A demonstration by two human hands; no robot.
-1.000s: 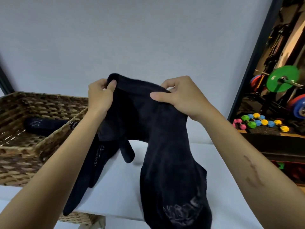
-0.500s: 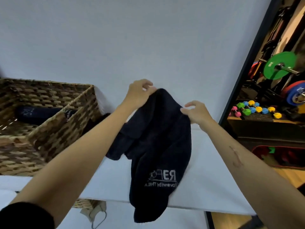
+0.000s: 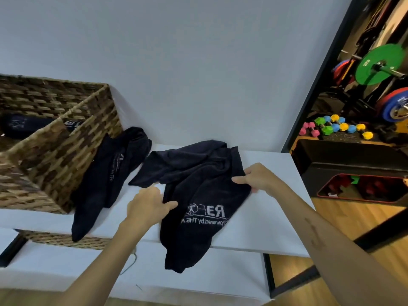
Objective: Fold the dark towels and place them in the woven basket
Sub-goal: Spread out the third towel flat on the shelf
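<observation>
Dark towel (image 3: 198, 180) lies crumpled btwn hands, long axis front-to-back; left hand (image 3: 148, 206) pinches near edge, right hand (image 3: 258, 180) pinches right edge.

A dark towel (image 3: 198, 184) with white lettering lies rumpled on the white surface (image 3: 271, 219), its lower end hanging over the front edge. A second dark towel (image 3: 110, 173) slumps against the woven basket (image 3: 66, 155), which holds rolled towels (image 3: 19, 127).
</observation>
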